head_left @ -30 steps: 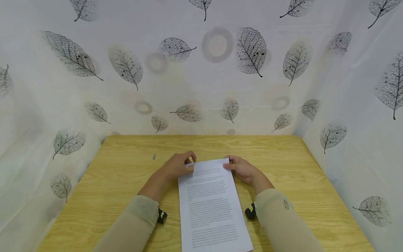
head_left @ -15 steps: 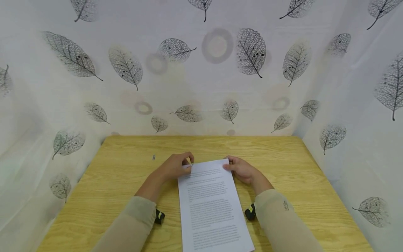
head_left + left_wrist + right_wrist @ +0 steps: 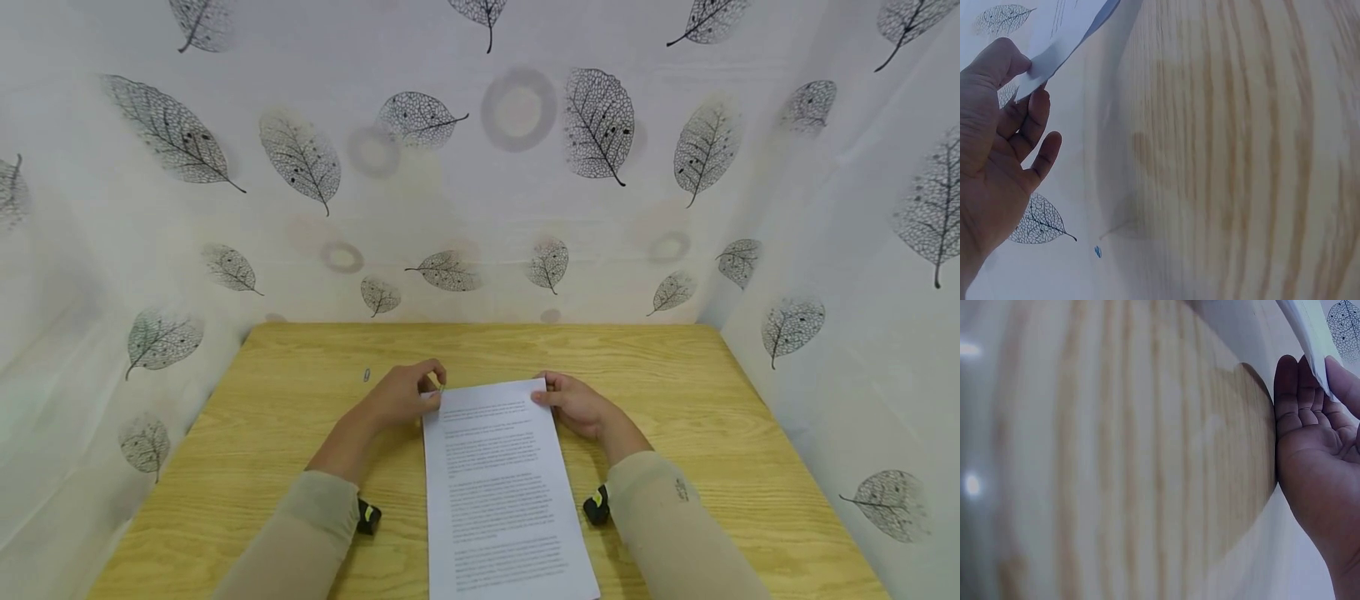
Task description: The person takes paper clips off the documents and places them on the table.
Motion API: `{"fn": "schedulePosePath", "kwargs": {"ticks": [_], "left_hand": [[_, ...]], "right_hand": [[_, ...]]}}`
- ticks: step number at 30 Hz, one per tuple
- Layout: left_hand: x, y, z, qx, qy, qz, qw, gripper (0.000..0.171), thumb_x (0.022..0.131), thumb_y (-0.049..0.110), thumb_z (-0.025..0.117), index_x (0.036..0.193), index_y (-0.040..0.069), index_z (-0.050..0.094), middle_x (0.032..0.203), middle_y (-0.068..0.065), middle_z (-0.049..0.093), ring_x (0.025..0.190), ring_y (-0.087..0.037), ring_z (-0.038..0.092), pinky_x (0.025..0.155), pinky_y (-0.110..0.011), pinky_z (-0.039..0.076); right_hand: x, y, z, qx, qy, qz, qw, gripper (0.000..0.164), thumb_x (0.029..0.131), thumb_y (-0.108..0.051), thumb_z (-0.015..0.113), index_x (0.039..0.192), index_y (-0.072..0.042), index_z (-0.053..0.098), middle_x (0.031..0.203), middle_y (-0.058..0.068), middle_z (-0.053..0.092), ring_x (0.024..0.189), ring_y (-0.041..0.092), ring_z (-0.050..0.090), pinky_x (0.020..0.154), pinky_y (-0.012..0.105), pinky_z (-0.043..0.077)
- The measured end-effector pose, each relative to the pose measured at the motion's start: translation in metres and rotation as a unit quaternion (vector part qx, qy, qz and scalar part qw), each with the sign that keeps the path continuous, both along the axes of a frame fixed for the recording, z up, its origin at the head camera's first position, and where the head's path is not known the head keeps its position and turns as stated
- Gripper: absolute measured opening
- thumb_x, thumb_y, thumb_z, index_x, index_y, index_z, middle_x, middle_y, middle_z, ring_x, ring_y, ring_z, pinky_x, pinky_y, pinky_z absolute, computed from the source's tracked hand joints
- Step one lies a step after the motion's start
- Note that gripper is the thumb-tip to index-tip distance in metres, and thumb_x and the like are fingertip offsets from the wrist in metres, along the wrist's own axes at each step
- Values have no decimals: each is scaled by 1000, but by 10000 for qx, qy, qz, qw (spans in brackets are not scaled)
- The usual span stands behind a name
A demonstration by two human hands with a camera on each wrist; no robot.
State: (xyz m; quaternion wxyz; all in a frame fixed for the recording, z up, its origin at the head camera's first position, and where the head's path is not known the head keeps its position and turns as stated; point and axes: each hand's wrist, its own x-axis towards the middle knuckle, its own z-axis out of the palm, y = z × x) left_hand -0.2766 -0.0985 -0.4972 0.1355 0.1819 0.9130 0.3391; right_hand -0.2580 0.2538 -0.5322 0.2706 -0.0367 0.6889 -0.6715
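A stack of white printed sheets (image 3: 498,492) lies on the table with its top edge slightly raised. At its top left corner, my left hand (image 3: 401,396) pinches a small thin paper clip (image 3: 442,388) between thumb and forefinger. In the left wrist view, the left thumb (image 3: 1013,61) lies over the paper corner and the other fingers are behind it; the clip is hidden there. My right hand (image 3: 581,406) grips the top right corner, thumb on top and fingers underneath, also seen on the paper edge (image 3: 1310,344) in the right wrist view.
Another paper clip (image 3: 367,375) lies on the wooden table (image 3: 300,425), left of the left hand. A white curtain (image 3: 480,200) with leaf prints hangs behind the table and along both sides.
My left hand has slid left along the top edge toward the stack's left corner, the small clip moving with its fingertips. The right hand has stayed in place.
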Motion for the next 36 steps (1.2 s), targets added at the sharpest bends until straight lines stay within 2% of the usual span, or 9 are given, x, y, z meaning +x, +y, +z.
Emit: {"fn": "schedulePosePath", "kwargs": {"ticks": [7, 18, 26, 36], "left_hand": [[0, -14, -3, 187, -9, 134, 9997, 24, 95, 15, 69, 117, 22, 64, 100, -3, 73, 82, -19, 63, 69, -30, 52], [1, -28, -1, 299, 111, 233, 9992, 28, 96, 18, 71, 124, 19, 64, 102, -2, 76, 90, -18, 67, 78, -32, 53], [-3, -38, -2, 378, 288, 335, 9983, 26, 98, 17, 74, 123, 17, 66, 102, -4, 78, 90, -17, 69, 76, -32, 54], [-2, -47, 2, 457, 174, 370, 9981, 29, 100, 18, 75, 127, 15, 65, 104, -5, 79, 92, -18, 70, 78, -32, 53]], "right_hand": [[-1, 1, -1, -25, 14, 16, 10000, 9, 109, -15, 66, 111, -11, 58, 114, -3, 71, 109, 15, 64, 93, 28, 54], [0, 0, 0, -30, 45, 7, 10000, 7, 109, -13, 64, 113, -11, 59, 115, -3, 72, 109, 15, 64, 93, 27, 55], [1, 0, 1, -18, 24, -28, 10000, 6, 111, -10, 60, 116, -12, 59, 116, -3, 73, 111, 14, 65, 95, 27, 55], [0, 0, 0, -44, 17, -30, 10000, 8, 111, -11, 61, 118, -11, 59, 116, -4, 74, 110, 13, 67, 93, 27, 56]]}}
